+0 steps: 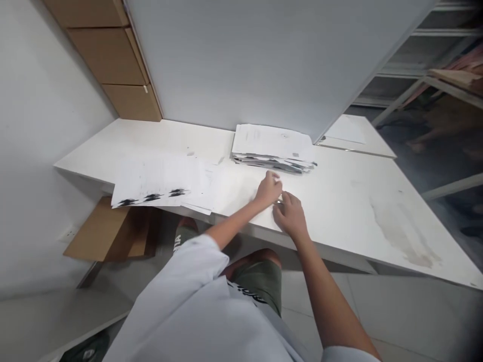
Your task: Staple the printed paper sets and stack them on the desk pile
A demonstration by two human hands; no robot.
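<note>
Head view: the left hand [268,190] and right hand [290,216] meet fingertip to fingertip on the table [339,201], pinching something too small to identify. The stack [273,148] lies at twelve o'clock, long axis left-right. Sheets [158,183] spread at nine o'clock.

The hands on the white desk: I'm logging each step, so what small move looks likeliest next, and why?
Probably pinching up a small item: the left hand and right hand meet fingertip to fingertip on the desk, short of the paper stack; what lies between them is too blurred to tell.
</note>
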